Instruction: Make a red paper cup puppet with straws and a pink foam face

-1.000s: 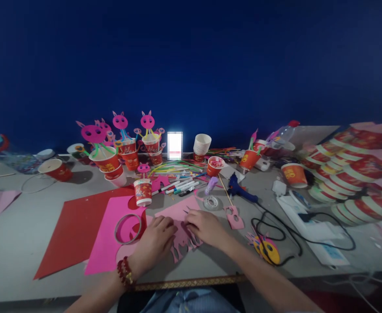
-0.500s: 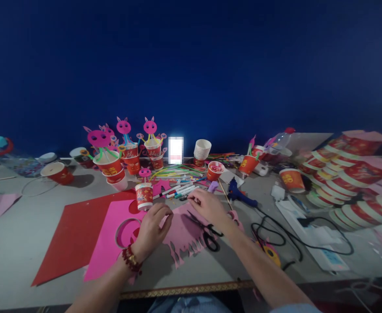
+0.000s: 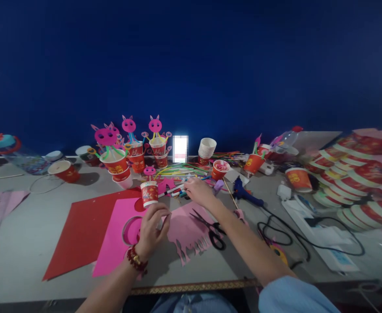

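Note:
My left hand (image 3: 155,226), with a red bead bracelet at the wrist, is closed in a pinch above the light pink cut sheet (image 3: 186,226); what its fingertips hold is too small to name. Just behind it stands a patterned paper cup (image 3: 149,194) with a small pink figure (image 3: 149,171) on top. My right hand (image 3: 196,190) reaches over the markers (image 3: 177,189), its fingertips bent down among them and partly hidden. Black-handled scissors (image 3: 212,228) lie partly opened on the light pink sheet. A roll of tape (image 3: 124,232) rests on the bright pink sheet (image 3: 109,248).
Red cups with pink figures (image 3: 113,160) stand at the back left. A blue glue gun (image 3: 248,195) and its black cable lie right, beside a white power strip (image 3: 324,243). Long cup stacks (image 3: 357,156) fill the far right. A red sheet (image 3: 80,234) lies left.
My right hand has moved forward and slightly left, over the markers. My left hand stays pinched near the patterned cup. The whole view has shifted slightly, with objects appearing further right.

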Available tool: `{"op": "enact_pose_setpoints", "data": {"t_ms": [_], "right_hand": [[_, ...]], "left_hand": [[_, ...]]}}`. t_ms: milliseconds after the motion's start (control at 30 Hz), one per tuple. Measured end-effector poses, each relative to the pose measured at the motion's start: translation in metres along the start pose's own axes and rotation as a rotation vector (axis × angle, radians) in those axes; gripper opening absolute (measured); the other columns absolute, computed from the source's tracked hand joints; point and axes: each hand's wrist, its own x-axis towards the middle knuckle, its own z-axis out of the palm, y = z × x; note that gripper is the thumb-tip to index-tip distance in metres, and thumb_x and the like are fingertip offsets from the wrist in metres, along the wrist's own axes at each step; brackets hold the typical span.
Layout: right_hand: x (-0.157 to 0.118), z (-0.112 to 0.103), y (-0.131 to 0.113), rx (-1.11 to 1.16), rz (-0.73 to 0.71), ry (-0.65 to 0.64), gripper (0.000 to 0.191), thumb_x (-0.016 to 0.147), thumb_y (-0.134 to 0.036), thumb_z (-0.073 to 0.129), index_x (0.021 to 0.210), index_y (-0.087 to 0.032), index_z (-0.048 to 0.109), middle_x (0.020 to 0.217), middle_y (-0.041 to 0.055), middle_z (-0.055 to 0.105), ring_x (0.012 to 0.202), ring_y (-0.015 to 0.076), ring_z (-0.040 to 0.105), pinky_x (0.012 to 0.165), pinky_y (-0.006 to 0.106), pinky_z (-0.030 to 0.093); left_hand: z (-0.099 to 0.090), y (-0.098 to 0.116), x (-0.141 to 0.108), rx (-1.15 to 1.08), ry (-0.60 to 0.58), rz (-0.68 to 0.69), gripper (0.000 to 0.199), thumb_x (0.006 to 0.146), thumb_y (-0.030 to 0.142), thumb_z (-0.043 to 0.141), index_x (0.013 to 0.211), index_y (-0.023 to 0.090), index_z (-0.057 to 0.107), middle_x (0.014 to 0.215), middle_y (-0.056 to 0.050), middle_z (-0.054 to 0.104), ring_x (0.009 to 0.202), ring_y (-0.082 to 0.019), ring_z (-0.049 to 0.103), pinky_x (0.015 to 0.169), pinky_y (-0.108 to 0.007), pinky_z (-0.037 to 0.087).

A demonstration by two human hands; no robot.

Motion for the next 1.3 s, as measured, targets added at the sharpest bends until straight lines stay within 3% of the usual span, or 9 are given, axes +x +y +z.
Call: {"op": "enact_pose_setpoints", "data": {"t_ms": [267, 700, 933, 1300], "right_hand": [[-0.004, 0.002, 0.002, -0.062, 0.009, -0.051, 0.021, 0.092, -0.012, 0.052, 0.096, -0.018, 0.073, 0.107, 0.0115, 0.071, 0.105, 0.0261, 0.061, 0.084, 0.031, 0.045], [-0.002, 0.002, 0.009, -0.116, 0.0, -0.058, 0.023, 0.092, -0.011, 0.051, 0.097, -0.018, 0.072, 0.106, 0.0119, 0.071, 0.105, 0.0249, 0.061, 0.083, 0.03, 0.047], [0.005, 0.009, 0.006, -0.145, -0.048, -0.068, 0.026, 0.089, -0.007, 0.05, 0.096, -0.016, 0.073, 0.106, 0.0138, 0.072, 0.106, 0.0293, 0.061, 0.078, 0.033, 0.049], [0.001, -0.019, -0.004, -0.135, -0.167, 0.014, 0.023, 0.096, -0.014, 0.049, 0.112, -0.015, 0.065, 0.102, 0.0128, 0.073, 0.099, 0.0268, 0.062, 0.086, 0.035, 0.044]], "left_hand": [[0.004, -0.003, -0.001, 0.061, 0.083, -0.009, 0.034, 0.089, 0.005, 0.056, 0.12, 0.02, 0.056, 0.122, -0.012, 0.057, 0.117, -0.025, 0.057, 0.098, -0.042, 0.051], [0.006, -0.006, -0.006, 0.051, 0.049, -0.011, 0.03, 0.089, 0.004, 0.055, 0.113, 0.021, 0.061, 0.124, -0.011, 0.056, 0.116, -0.025, 0.057, 0.096, -0.043, 0.052], [0.007, -0.006, -0.007, 0.049, 0.045, -0.006, 0.029, 0.089, 0.003, 0.054, 0.109, 0.022, 0.063, 0.122, -0.011, 0.055, 0.113, -0.024, 0.058, 0.093, -0.042, 0.053], [0.007, -0.001, -0.005, 0.055, 0.016, 0.016, 0.028, 0.089, 0.003, 0.052, 0.108, 0.022, 0.062, 0.119, -0.012, 0.058, 0.11, -0.024, 0.06, 0.09, -0.041, 0.054]]}}
